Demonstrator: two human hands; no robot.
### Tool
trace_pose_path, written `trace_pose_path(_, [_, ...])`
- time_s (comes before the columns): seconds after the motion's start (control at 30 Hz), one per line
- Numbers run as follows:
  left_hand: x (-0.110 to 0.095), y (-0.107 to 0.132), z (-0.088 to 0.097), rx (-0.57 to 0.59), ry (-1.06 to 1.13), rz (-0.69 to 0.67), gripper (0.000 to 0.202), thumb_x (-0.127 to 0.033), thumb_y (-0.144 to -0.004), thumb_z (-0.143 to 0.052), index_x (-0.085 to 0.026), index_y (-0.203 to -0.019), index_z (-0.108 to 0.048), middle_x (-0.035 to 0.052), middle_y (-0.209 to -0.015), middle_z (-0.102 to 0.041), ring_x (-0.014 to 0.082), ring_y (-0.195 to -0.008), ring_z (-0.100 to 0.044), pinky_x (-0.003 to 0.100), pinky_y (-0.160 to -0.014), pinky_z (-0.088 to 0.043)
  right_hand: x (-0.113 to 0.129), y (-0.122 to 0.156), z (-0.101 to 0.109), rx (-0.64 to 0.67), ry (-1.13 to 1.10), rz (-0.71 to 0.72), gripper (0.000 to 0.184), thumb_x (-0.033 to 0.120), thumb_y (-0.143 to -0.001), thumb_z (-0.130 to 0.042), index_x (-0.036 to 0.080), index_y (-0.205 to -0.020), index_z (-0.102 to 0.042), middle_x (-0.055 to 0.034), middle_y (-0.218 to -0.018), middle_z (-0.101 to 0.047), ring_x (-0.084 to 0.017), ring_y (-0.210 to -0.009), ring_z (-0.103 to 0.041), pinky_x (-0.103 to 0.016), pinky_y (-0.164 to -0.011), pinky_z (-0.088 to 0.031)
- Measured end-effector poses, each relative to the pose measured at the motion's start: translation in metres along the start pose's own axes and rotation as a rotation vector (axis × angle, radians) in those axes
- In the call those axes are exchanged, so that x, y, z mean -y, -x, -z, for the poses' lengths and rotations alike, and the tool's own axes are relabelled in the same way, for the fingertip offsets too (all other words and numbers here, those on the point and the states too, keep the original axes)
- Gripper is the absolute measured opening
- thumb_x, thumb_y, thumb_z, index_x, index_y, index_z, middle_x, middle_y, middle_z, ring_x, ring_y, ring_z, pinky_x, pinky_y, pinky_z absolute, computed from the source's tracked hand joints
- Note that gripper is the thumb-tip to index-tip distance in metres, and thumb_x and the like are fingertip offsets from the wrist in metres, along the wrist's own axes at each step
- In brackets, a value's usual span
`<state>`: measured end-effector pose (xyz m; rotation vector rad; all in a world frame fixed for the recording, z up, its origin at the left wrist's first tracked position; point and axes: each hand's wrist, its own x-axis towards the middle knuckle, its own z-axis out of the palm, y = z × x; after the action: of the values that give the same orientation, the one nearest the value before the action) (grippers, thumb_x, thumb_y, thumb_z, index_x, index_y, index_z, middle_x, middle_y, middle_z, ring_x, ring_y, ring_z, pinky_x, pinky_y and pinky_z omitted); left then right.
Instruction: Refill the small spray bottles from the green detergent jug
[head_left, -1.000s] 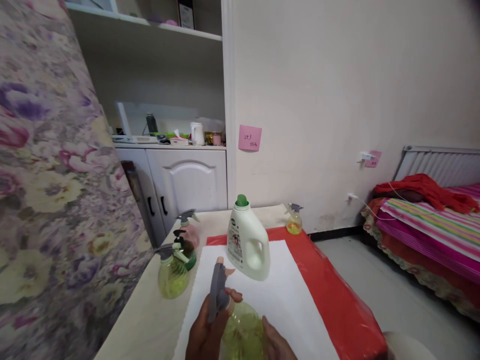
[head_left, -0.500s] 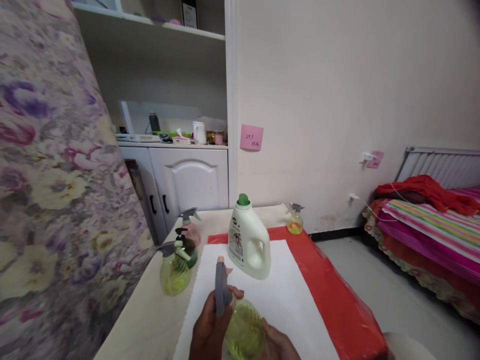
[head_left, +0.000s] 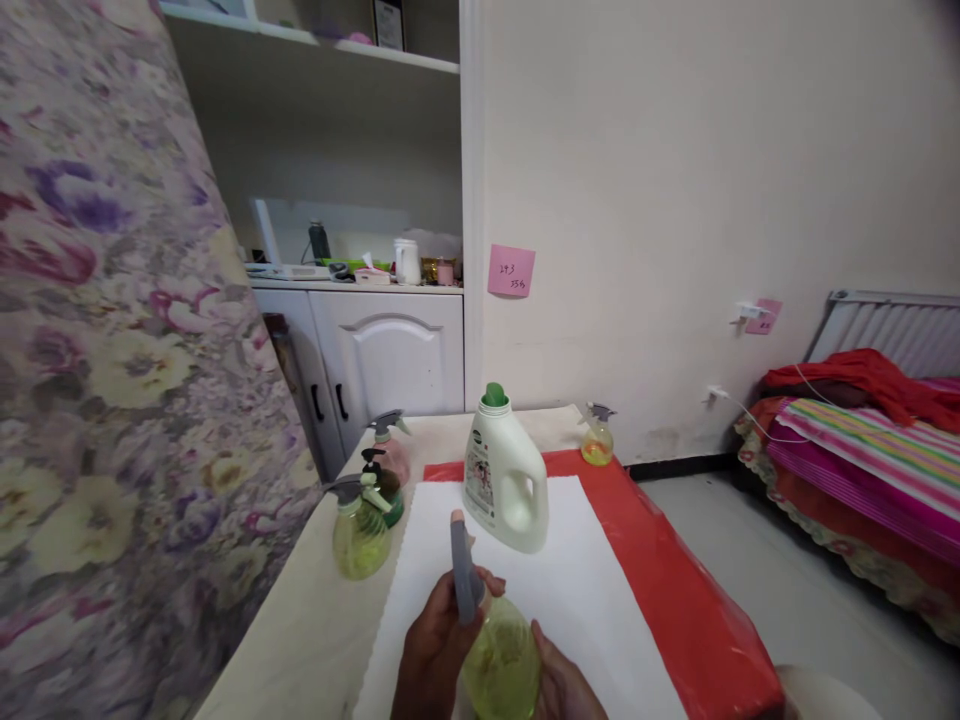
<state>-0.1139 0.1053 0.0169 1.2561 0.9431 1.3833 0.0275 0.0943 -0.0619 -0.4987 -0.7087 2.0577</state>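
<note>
While the left hand [head_left: 435,640] grips the sprayer [head_left: 463,570], seemingly twisting, the right hand [head_left: 564,680] cups the bottle [head_left: 501,660]; steadiness likely matters next.

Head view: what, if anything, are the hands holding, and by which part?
A yellow-green spray bottle: the left hand grips it at the neck, by the gray spray head; the right hand holds its body's side.

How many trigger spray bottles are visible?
4: a round yellow-green bottle in the left hand and right hand, a second yellow-green bottle at left, a pink bottle behind that, and a clear bottle holding yellow liquid at far right.
</note>
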Motion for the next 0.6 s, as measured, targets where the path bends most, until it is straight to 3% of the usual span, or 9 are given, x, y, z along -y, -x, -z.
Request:
trace_pose_path(0.1, [-0.003, 0.002, -0.005, 0.011, 0.019, 0.053, 0.037, -0.051, -0.075, -0.068, -0.023, -0.100, -0.070, 0.0061, -0.102, -0.074, 0.0247, -0.094, -0.065, 0.032, -0.083, -0.050, -0.001, -0.003, -0.007, 0.009, -0.095, 0.009, 0.060, 0.067, -0.080, -0.049, 0.020, -0.113, -0.066, -0.0106, -0.087, -0.076, -0.024, -0.070, -0.070, -0.032, -0.049, -0.053])
trace_pose_path(0.2, [-0.004, 0.005, -0.008, 0.042, -0.010, 0.071, 0.043, -0.053, -0.078, -0.064, -0.025, -0.109, -0.069, 0.0062, -0.113, -0.072, 0.0224, -0.089, -0.064, 0.030, -0.078, -0.050, -0.001, -0.004, -0.008, -0.063, -0.053, -0.022, 0.061, 0.068, -0.083, -0.041, 0.021, -0.113, -0.066, -0.0099, -0.082, -0.075, -0.024, -0.065, -0.069, -0.033, -0.048, -0.053])
trace_pose_path(0.37, [-0.004, 0.009, -0.010, 0.021, -0.008, 0.086, 0.041, -0.052, -0.076, -0.066, -0.024, -0.107, -0.070, 0.0066, -0.109, -0.074, 0.0237, -0.090, -0.066, 0.031, -0.078, -0.051, -0.002, -0.003, 0.000, -0.207, 0.159, -0.017, 0.074, 0.079, -0.079, -0.033, 0.020, -0.109, -0.067, -0.0080, -0.070, -0.073, -0.024, -0.062, -0.069, -0.033, -0.049, -0.052])
trace_pose_path(0.47, [-0.001, 0.007, -0.013, -0.038, 0.008, 0.077, 0.040, -0.051, -0.073, -0.070, -0.022, -0.101, -0.070, 0.0069, -0.103, -0.076, 0.0244, -0.093, -0.066, 0.030, -0.080, -0.051, 0.000, 0.000, 0.009, -0.333, 0.365, 0.018, 0.080, 0.081, -0.079, -0.029, 0.015, -0.104, -0.067, -0.0043, -0.053, -0.066, -0.020, -0.049, -0.063, -0.029, -0.046, -0.047])
trace_pose_path(0.53, [0.005, 0.002, -0.012, -0.087, 0.006, 0.060, 0.042, -0.052, -0.070, -0.072, -0.021, -0.098, -0.069, 0.0068, -0.098, -0.077, 0.0252, -0.094, -0.067, 0.031, -0.082, -0.051, 0.004, 0.004, 0.018, -0.419, 0.542, 0.042, 0.076, 0.079, -0.079, -0.034, 0.014, -0.101, -0.067, -0.0010, -0.043, -0.059, -0.017, -0.041, -0.056, -0.026, -0.042, -0.041])
trace_pose_path(0.6, [0.014, -0.004, -0.009, -0.124, -0.024, 0.050, 0.045, -0.055, -0.066, -0.073, -0.020, -0.095, -0.068, 0.0066, -0.092, -0.077, 0.0261, -0.091, -0.068, 0.033, -0.081, -0.053, 0.006, 0.007, 0.027, -0.472, 0.689, 0.149, 0.067, 0.075, -0.075, -0.048, 0.016, -0.099, -0.066, -0.0029, -0.052, -0.065, -0.017, -0.047, -0.058, -0.025, -0.044, -0.040])
